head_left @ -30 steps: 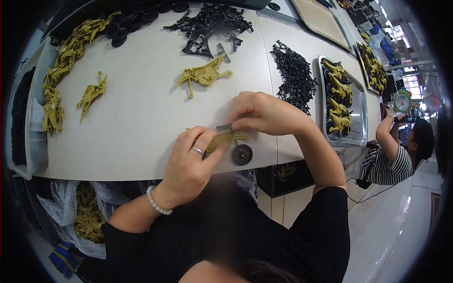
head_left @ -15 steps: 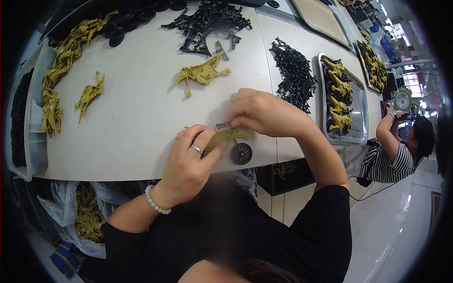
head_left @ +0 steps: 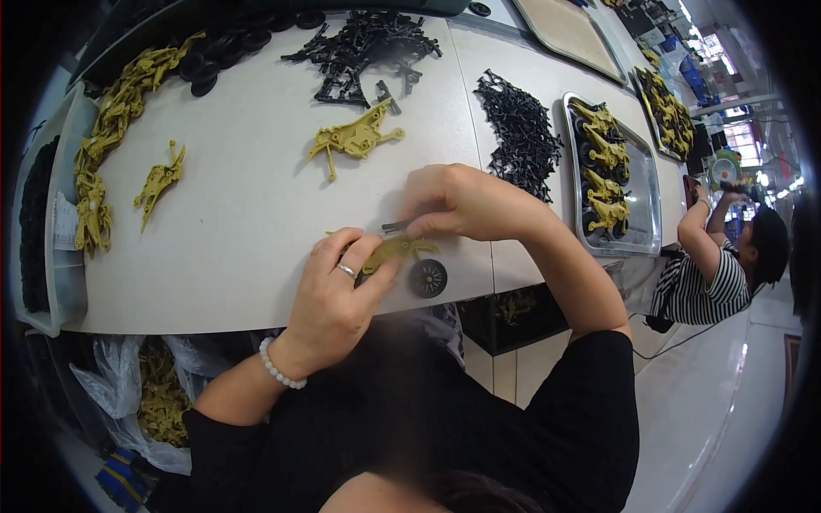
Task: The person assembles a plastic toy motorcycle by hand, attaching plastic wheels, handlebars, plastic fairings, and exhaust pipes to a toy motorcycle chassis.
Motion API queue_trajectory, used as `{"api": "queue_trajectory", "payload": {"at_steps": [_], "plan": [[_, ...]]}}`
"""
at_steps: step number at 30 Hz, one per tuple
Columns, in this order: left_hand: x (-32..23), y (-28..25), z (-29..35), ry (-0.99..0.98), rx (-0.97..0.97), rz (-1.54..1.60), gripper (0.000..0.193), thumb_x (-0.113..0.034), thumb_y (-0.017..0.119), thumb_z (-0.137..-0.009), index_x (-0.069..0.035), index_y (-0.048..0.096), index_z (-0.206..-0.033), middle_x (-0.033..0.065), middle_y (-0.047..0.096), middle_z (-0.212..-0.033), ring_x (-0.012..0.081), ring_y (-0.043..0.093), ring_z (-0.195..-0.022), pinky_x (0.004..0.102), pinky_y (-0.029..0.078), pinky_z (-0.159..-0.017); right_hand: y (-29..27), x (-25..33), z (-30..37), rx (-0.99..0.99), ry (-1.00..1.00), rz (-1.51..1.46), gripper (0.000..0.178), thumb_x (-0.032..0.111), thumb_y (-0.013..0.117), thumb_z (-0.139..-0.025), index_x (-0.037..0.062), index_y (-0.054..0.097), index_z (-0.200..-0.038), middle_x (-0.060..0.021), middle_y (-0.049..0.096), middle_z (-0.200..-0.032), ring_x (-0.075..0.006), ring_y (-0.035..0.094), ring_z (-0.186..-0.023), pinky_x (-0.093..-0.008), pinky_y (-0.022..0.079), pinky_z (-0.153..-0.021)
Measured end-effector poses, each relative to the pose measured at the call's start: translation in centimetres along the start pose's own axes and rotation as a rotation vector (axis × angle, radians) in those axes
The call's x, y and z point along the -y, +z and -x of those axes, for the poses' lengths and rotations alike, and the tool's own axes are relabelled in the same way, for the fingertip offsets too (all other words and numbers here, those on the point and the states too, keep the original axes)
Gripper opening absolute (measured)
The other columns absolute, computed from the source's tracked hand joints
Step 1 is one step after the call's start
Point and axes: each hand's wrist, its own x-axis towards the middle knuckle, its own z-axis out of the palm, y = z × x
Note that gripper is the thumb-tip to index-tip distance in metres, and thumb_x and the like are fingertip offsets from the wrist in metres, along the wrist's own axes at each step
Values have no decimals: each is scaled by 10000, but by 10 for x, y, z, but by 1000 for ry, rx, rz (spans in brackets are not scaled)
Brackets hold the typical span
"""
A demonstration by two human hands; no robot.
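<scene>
My left hand (head_left: 329,282), with a ring and a beaded bracelet, grips a yellow plastic toy motorcycle body (head_left: 402,250) near the table's front edge. Its fingers cover the rear of the body. A black spoked wheel (head_left: 428,278) sits at the body's right end. Just above the body, my right hand (head_left: 462,201) is closed, thumb against fingers, on a small black fork-shaped part (head_left: 393,227); its far end is hidden by the fingers. Beyond my hands lies another yellow body (head_left: 355,139) with a black fork piece (head_left: 384,92) next to it.
Black parts lie in two heaps, one at the back (head_left: 368,51) and one at right (head_left: 517,132). A metal tray (head_left: 646,197) holds yellow toys with wheels. Yellow bodies (head_left: 128,103) and black tyres (head_left: 205,68) line the left. A white bin (head_left: 64,291) stands at the left edge.
The whole scene has shifted slightly left in view. My left index finger has drawn back a little, showing more of the yellow body. My right hand keeps its hold on the black part.
</scene>
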Motion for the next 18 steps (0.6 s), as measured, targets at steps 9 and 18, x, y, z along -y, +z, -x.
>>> {"api": "queue_trajectory", "payload": {"at_steps": [9,18], "plan": [[-1,-1,-2,-21,7,-8,278,-95,739,-710,-40,685,-977,116,572,-1099,306,514,-1033,417,419,-817,-1,7,11,-95,-23,97,174,124,694,-801,10,675,-932,-115,613,-851,-276,589,-800,-343,472,-728],[-9,-1,-6,-45,13,-191,325,-149,744,-733,-70,676,-1041,109,579,-1091,274,508,-1009,411,364,-819,-48,-33,58,-605,278,502,227,104,706,-784,24,692,-996,-91,594,-975,-251,556,-981,-332,452,-874]]}}
